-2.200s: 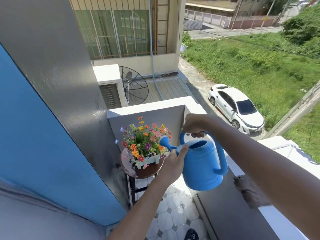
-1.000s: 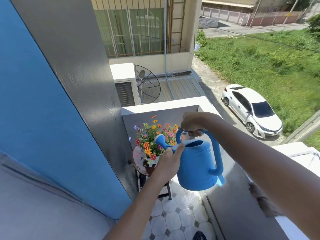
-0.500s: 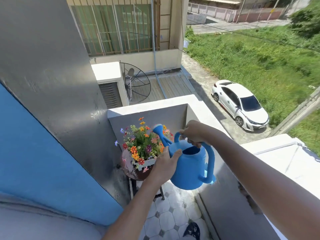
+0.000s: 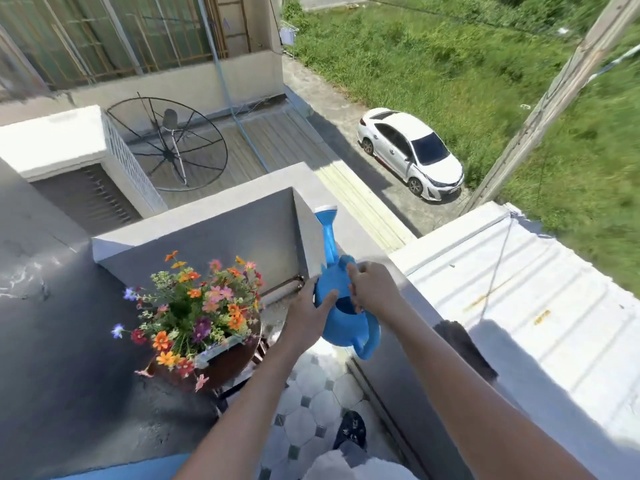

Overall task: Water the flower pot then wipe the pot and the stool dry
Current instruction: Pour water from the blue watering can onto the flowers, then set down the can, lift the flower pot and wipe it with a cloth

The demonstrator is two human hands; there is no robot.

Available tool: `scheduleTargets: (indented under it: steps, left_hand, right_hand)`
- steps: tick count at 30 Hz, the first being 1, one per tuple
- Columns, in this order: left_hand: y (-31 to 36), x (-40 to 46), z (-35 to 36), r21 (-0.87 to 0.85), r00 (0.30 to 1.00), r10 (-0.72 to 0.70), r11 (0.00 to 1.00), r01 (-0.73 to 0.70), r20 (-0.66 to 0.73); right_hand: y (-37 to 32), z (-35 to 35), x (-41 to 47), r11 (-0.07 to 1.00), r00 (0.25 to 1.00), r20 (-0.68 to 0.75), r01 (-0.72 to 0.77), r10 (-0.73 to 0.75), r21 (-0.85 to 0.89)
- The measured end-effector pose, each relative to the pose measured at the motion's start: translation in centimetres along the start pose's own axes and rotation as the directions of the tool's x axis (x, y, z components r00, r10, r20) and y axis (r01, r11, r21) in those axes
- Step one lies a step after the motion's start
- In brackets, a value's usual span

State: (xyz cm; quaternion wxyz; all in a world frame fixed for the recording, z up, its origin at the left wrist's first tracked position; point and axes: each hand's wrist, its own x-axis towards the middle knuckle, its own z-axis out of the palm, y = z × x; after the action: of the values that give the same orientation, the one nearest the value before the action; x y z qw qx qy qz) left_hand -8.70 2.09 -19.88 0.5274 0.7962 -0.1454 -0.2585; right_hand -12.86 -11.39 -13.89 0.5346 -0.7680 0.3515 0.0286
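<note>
Now the blue watering can (image 4: 341, 317) hangs just right of the flower pot (image 4: 221, 346) on its round stool (image 4: 228, 368), spout pointing up and away. Right hand (image 4: 375, 289) curls round the top handle; left hand (image 4: 306, 315) presses its side, fingers spread.

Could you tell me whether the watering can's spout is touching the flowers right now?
Apart. The head view shows the spout pointing up, with bare grey wall between it and the flowers.
</note>
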Motion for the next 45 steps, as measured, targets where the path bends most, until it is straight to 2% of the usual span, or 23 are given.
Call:
scheduleTargets:
  steps: [3,7,11,17,22,29,33,36,39,42,45]
  left_hand:
    - [0.3,3.5,3.1,0.033,0.998,-0.025,0.999,0.023,0.053]
    - [1.1,7.5,6.7,0.02,0.992,-0.085,0.996,0.083,0.096]
    - [1.2,11.5,9.6,0.021,0.97,-0.011,1.0,0.006,0.244]
    - [2.6,15.8,12.3,-0.082,0.929,0.0,0.996,0.033,0.37]
    - [3.2,17.6,12.7,-0.04,0.926,-0.06,0.996,0.081,0.372]
    - [3.5,16.8,12.3,-0.075,0.917,-0.064,0.992,0.101,0.393]
    - [3.8,16.3,12.1,-0.039,0.918,-0.072,0.995,0.094,0.39]
    - [4.5,16.1,12.0,-0.019,0.938,-0.096,0.994,0.108,0.333]
    - [6.0,15.6,11.6,0.043,0.979,-0.096,0.995,0.09,0.181]
    - [7.9,14.7,11.5,0.091,0.998,0.054,0.994,-0.058,0.038]
    - [9.9,13.2,12.9,0.167,0.95,0.311,0.938,-0.303,-0.026]
  right_hand:
    - [2.0,-1.8,1.7,0.96,0.993,-0.042,-0.095,0.109,0.263]
    - [3.6,-4.5,3.4,0.841,0.985,0.01,-0.154,0.174,0.519]
    - [5.4,-7.2,5.7,0.765,0.975,0.075,-0.213,0.211,0.607]
    - [7.3,-10.1,8.6,0.593,0.967,0.111,-0.229,0.229,0.772]
    - [7.3,-11.5,9.4,0.506,0.968,0.154,-0.236,0.2,0.829]
    - [7.8,-10.8,9.2,0.495,0.964,0.183,-0.257,0.193,0.83]
    - [8.2,-10.7,9.0,0.536,0.97,0.16,-0.235,0.182,0.811]
    - [8.7,-11.1,8.7,0.604,0.974,0.12,-0.214,0.192,0.768]
    - [9.1,-11.9,7.8,0.691,0.971,-0.002,-0.168,0.238,0.703]
    - [9.8,-12.7,6.7,0.765,0.954,-0.156,-0.1,0.254,0.637]
    - [11.2,-13.1,5.6,0.839,0.923,-0.299,-0.046,0.243,0.542]
